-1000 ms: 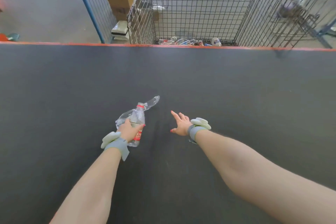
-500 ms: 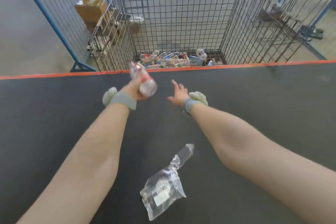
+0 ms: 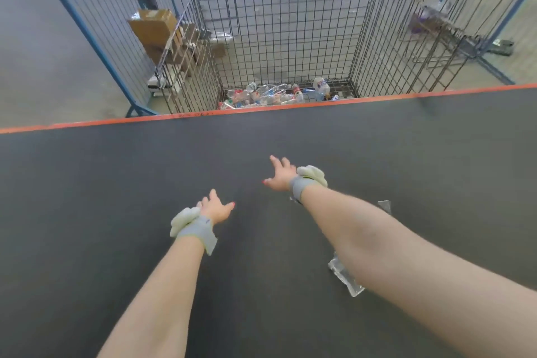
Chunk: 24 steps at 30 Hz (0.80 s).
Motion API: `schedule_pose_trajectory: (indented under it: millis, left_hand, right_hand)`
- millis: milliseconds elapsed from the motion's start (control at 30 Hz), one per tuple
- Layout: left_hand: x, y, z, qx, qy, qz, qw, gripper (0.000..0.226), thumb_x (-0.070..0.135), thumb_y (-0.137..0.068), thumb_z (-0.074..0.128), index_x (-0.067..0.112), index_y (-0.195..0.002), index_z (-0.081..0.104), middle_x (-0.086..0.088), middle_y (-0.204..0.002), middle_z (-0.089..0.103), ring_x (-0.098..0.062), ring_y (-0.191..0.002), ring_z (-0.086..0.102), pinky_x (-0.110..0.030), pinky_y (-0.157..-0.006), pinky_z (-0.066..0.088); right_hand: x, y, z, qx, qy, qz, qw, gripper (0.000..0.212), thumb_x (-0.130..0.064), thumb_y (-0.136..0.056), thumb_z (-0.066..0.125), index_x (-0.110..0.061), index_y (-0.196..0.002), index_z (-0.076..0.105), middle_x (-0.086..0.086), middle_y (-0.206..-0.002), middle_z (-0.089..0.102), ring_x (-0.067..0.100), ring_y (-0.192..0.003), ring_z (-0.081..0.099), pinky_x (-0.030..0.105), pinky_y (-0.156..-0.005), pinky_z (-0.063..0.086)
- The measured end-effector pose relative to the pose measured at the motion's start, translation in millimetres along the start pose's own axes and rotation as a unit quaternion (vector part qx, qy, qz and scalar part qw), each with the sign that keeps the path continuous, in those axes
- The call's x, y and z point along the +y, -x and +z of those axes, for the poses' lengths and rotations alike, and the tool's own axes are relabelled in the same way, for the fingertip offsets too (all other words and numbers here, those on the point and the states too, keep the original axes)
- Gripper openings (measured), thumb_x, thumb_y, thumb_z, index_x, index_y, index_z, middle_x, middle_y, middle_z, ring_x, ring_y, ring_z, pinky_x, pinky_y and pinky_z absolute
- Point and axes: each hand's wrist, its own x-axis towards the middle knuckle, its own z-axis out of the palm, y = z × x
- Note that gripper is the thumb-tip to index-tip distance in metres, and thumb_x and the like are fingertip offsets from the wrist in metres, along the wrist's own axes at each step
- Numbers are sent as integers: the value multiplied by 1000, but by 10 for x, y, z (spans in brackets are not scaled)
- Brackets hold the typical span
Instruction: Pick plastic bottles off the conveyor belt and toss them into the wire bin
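Observation:
My left hand (image 3: 215, 208) hovers over the dark conveyor belt (image 3: 116, 183), fingers spread, holding nothing. My right hand (image 3: 279, 174) reaches farther forward, also with straight fingers and nothing in it. Beyond the belt's orange far edge stands the wire bin (image 3: 290, 32), with several plastic bottles (image 3: 270, 94) lying on its floor. A clear plastic bag (image 3: 345, 277) lies on the belt, mostly hidden under my right forearm. No bottle lies on the belt in view.
A blue-framed mesh fence (image 3: 96, 26) stands left of the bin, with cardboard boxes (image 3: 154, 27) behind it. More wire racks (image 3: 453, 23) stand at the right. An orange strip (image 3: 261, 109) marks the belt's far edge.
My left hand held a red-labelled bottle near the bin half a second ago; now it is empty and drawn back. The clear bag has moved right, under my right arm.

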Motion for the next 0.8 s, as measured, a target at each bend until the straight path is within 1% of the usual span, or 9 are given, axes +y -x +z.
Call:
schedule_pose_trajectory:
  millis: [67,167,300,400,467,567,700,800]
  left_hand:
    - [-342,223,129,-16,-62,-17,998,86,54,-93,45,13,-153,0,-16,-158,9,-34,-147,6,-40,-120,10]
    - [-739,560,260,-30,-84,-44,995,86,55,-93,45,17,-153,-3,-14,-160,-1,-35,-148,-3,-42,-121,5]
    - [-1219,1018,408,-44,-80,-65,994,85,54,-93,44,19,-153,-4,-12,-160,-4,-35,-148,-3,-41,-121,6]
    - [-1551,1311,628,-70,-79,-81,991,85,53,-93,46,20,-154,-3,-12,-160,-5,-36,-147,-2,-42,-121,6]
    - [-1676,1424,757,-82,-80,-82,990,84,52,-94,46,20,-154,-3,-12,-160,-6,-36,-148,-2,-41,-121,7]
    - [-1840,1568,907,-92,-81,-88,989,84,52,-93,47,19,-154,-2,-13,-160,-6,-34,-148,-1,-41,-121,7]
    - [-1936,1634,956,-59,-78,-90,991,86,52,-92,49,17,-154,2,-13,-160,-2,-32,-148,-2,-39,-121,6]
    - [-1980,1683,840,-26,-64,-81,994,81,45,-94,49,16,-153,2,-13,-160,-4,-32,-148,-5,-40,-121,7]
  right_hand:
    - [11,294,300,-46,13,-1,999,81,-47,-95,51,-32,-154,-2,7,-162,-9,36,-147,9,43,-118,13]
    - [146,676,759,-99,54,10,994,83,-54,-93,49,-37,-153,-5,3,-161,-14,36,-148,3,46,-118,8]
    - [294,1205,1302,-142,61,10,988,86,-61,-89,48,-40,-153,-6,0,-161,-15,35,-149,0,47,-119,6]
    - [482,1563,1717,-189,116,40,974,89,-68,-86,46,-40,-153,-5,2,-161,-16,35,-148,-4,48,-119,5]
    - [629,1691,1860,-183,148,68,969,92,-71,-82,47,-42,-152,-5,3,-160,-21,35,-148,-9,48,-118,7]
    - [717,1820,1830,-172,127,89,973,92,-65,-86,50,-39,-153,-8,4,-159,-22,37,-148,-7,47,-117,14]
    - [539,1872,1652,-147,100,61,982,89,-55,-91,51,-33,-154,-8,6,-161,-15,37,-148,-1,46,-118,10]
    - [320,1868,1619,-135,79,41,987,89,-55,-90,53,-36,-153,-6,4,-161,-14,36,-148,2,46,-117,16]
